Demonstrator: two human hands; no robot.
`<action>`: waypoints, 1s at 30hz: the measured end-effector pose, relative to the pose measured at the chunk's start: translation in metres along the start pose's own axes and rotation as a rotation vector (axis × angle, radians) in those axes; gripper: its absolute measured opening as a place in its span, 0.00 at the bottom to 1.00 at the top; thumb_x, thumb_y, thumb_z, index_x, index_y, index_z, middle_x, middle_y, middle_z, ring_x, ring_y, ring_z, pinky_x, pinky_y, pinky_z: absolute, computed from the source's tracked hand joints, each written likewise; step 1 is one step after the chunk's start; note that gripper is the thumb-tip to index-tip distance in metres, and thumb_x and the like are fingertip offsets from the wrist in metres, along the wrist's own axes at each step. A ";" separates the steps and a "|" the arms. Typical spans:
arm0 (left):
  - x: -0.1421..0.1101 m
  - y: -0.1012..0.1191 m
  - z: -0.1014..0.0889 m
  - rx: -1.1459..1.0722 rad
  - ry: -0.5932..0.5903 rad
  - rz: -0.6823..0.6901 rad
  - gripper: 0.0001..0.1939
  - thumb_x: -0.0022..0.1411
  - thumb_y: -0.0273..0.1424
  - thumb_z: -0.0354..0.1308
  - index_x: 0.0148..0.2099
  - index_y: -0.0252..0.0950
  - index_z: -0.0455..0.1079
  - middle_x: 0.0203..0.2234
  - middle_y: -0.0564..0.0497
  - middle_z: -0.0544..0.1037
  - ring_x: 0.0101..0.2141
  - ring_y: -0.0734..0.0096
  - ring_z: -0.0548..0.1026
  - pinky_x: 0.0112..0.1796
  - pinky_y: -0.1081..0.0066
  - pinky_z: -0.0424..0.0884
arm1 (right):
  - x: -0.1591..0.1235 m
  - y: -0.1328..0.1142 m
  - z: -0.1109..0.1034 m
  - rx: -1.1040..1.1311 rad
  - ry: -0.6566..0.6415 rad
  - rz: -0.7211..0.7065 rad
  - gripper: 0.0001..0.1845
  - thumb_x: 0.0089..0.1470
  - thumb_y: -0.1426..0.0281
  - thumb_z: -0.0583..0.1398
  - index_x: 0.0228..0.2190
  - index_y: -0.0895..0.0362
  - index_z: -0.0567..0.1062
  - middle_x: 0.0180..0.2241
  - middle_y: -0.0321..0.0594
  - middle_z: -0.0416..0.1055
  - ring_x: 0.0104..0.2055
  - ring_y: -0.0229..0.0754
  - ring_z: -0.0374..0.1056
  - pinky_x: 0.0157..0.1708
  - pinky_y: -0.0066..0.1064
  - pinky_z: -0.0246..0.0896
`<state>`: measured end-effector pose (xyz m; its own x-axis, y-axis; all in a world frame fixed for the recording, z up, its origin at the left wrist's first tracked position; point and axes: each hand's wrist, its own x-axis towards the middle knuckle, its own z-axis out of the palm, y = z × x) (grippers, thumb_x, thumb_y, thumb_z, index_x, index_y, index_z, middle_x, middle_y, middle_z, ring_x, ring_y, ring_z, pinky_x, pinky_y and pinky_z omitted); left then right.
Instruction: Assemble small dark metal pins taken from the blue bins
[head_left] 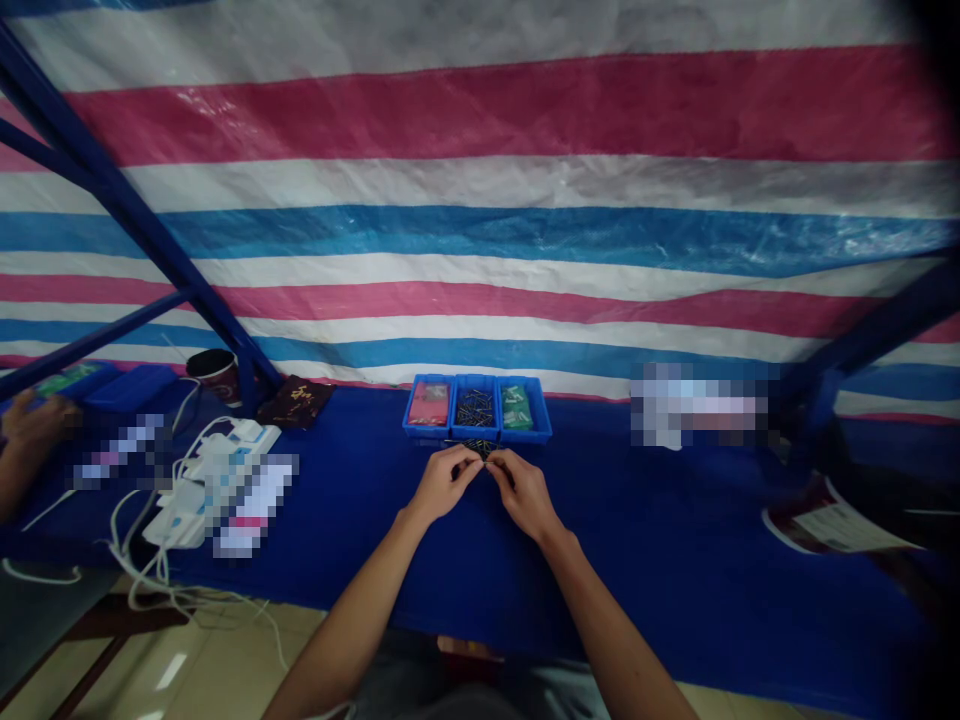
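Note:
My left hand (448,483) and my right hand (523,492) meet at the fingertips above the blue-covered table (660,530), pinching something too small to make out, likely a small dark part (484,462). Just beyond them lies a loose heap of small dark pins (474,447). Behind that stand several joined blue bins (475,407): the left one holds a red packet (428,404), the middle one dark pins (475,408), and the right one a green packet (517,407).
Another person's hand (30,427) rests at the far left by blue boxes (131,388). White power strips with tangled cords (217,480) lie left, near a paper cup (214,375) and a dark cloth (296,402). Pixelated patches hide several spots. A striped tarp (480,240) and blue steel frame (127,210) stand behind.

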<state>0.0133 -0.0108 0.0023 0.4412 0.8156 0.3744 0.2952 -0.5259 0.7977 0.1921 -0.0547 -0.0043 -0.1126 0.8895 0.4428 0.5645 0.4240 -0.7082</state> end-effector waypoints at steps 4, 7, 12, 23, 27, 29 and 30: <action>0.000 0.000 0.000 -0.003 0.005 0.003 0.14 0.70 0.37 0.54 0.38 0.34 0.75 0.24 0.53 0.70 0.25 0.74 0.66 0.29 0.74 0.61 | 0.000 0.000 0.000 -0.003 0.000 0.006 0.10 0.68 0.66 0.52 0.43 0.52 0.73 0.38 0.40 0.76 0.38 0.43 0.73 0.38 0.31 0.63; 0.000 0.001 0.000 -0.003 0.008 0.005 0.14 0.70 0.37 0.54 0.38 0.34 0.75 0.24 0.53 0.70 0.25 0.74 0.67 0.29 0.74 0.61 | 0.000 0.000 0.000 -0.006 0.000 0.005 0.10 0.68 0.66 0.52 0.43 0.52 0.73 0.38 0.40 0.76 0.38 0.44 0.73 0.38 0.31 0.64; 0.000 0.001 0.000 -0.007 0.006 0.008 0.15 0.69 0.39 0.55 0.38 0.34 0.76 0.24 0.52 0.71 0.25 0.74 0.66 0.29 0.74 0.62 | 0.000 0.001 -0.001 -0.007 0.001 0.001 0.12 0.69 0.65 0.51 0.43 0.53 0.74 0.38 0.41 0.76 0.38 0.44 0.73 0.38 0.33 0.64; 0.000 0.001 -0.001 0.001 0.006 0.016 0.14 0.69 0.38 0.55 0.37 0.33 0.76 0.24 0.52 0.71 0.25 0.74 0.66 0.29 0.74 0.61 | 0.000 0.000 -0.002 -0.020 -0.019 0.010 0.12 0.69 0.64 0.51 0.42 0.53 0.73 0.35 0.40 0.75 0.36 0.44 0.73 0.36 0.31 0.63; 0.000 0.002 -0.001 -0.004 0.004 0.019 0.14 0.69 0.37 0.56 0.37 0.33 0.76 0.26 0.50 0.74 0.25 0.74 0.67 0.29 0.74 0.62 | 0.000 0.001 -0.001 -0.034 -0.015 0.015 0.13 0.69 0.64 0.50 0.41 0.53 0.73 0.32 0.39 0.75 0.34 0.43 0.72 0.34 0.31 0.62; 0.000 0.002 -0.001 -0.007 -0.003 0.016 0.14 0.69 0.37 0.56 0.37 0.33 0.76 0.27 0.49 0.75 0.26 0.74 0.68 0.29 0.74 0.62 | 0.000 0.001 -0.001 -0.043 -0.015 0.017 0.13 0.69 0.64 0.50 0.40 0.53 0.73 0.32 0.39 0.74 0.33 0.43 0.72 0.33 0.30 0.61; 0.000 0.001 -0.001 -0.008 -0.005 0.015 0.14 0.69 0.37 0.56 0.37 0.33 0.76 0.27 0.49 0.75 0.26 0.73 0.68 0.29 0.73 0.62 | 0.000 0.001 -0.001 -0.046 -0.016 0.017 0.13 0.69 0.64 0.50 0.40 0.53 0.73 0.31 0.39 0.74 0.33 0.43 0.72 0.33 0.30 0.61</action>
<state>0.0127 -0.0114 0.0040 0.4498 0.8062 0.3842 0.2815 -0.5363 0.7957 0.1935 -0.0547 -0.0047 -0.1156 0.8991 0.4221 0.6033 0.4011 -0.6893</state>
